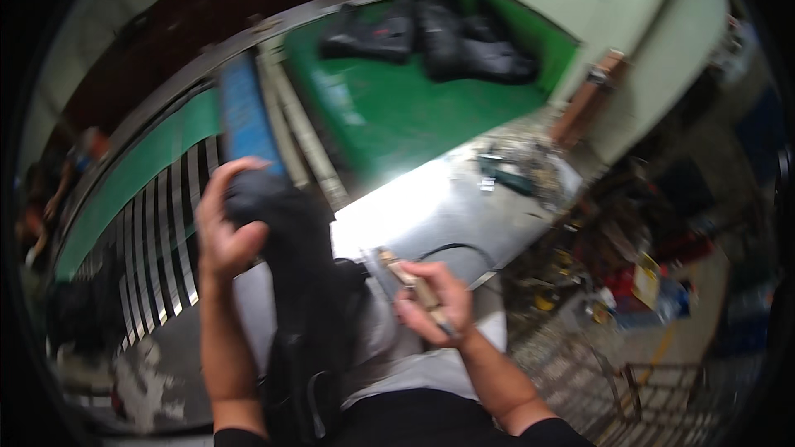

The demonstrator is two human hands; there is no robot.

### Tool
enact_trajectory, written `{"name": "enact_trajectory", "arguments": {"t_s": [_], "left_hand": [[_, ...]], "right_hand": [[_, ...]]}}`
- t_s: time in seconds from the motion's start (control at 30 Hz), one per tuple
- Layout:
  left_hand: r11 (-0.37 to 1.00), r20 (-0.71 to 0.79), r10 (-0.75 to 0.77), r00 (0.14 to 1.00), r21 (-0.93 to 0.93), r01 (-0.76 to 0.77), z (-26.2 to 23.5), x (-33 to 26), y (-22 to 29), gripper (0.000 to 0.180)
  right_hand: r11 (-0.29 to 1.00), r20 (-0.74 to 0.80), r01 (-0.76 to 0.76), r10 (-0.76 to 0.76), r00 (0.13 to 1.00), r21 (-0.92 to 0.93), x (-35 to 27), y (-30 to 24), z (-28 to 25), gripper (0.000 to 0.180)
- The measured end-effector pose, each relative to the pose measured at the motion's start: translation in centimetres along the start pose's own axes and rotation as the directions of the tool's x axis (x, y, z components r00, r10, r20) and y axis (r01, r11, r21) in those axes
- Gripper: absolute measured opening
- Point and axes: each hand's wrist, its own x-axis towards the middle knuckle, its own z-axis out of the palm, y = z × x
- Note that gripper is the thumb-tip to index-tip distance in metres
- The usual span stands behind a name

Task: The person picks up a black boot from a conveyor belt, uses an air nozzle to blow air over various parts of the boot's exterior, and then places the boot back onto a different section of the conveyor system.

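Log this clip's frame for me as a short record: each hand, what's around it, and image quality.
Left hand: left hand around the rounded end of a black item, apparently a boot
Right hand: right hand gripping a tan tool; exact type unclear
Ahead: green tray bearing black boots
Nearer, right: metal top with a scrap pile at its right end
Left: striped slats
Image: blurred, fine detail lost
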Motion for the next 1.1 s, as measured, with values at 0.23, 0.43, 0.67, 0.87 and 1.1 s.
{"name": "enact_trajectory", "arguments": {"t_s": [0.23,0.43,0.67,0.87,1.1], "left_hand": [[0.969,0.097,-0.033,0.995,-0.24,0.056,-0.1,0.9,1.1,0.079],[0.952,0.114,-0.097,0.989,-0.28,0.126,0.3,1.8,-0.1,0.08],[0.921,0.103,-0.115,0.988,-0.361,0.145,-0.1,2.4,-2.4,0.082],[0.908,0.094,-0.164,0.982,-0.374,0.188,-0.1,2.6,-2.7,0.096],[0.887,0.11,-0.166,0.98,-0.416,0.197,-0.7,2.4,-3.3,0.093]], "right_hand": [[0.92,0.176,0.386,-0.371,0.912,-0.064,6.6,-6.9,3.0,0.047],[0.939,0.129,0.345,-0.342,0.931,0.0,10.6,-6.2,4.9,0.049],[0.951,0.034,0.287,-0.292,0.956,0.11,7.2,-0.6,4.8,0.041],[0.956,-0.017,0.282,-0.281,0.96,0.077,4.3,2.1,5.5,0.04],[0.964,-0.022,0.24,-0.239,0.971,0.111,2.2,3.1,6.2,0.043]]}}
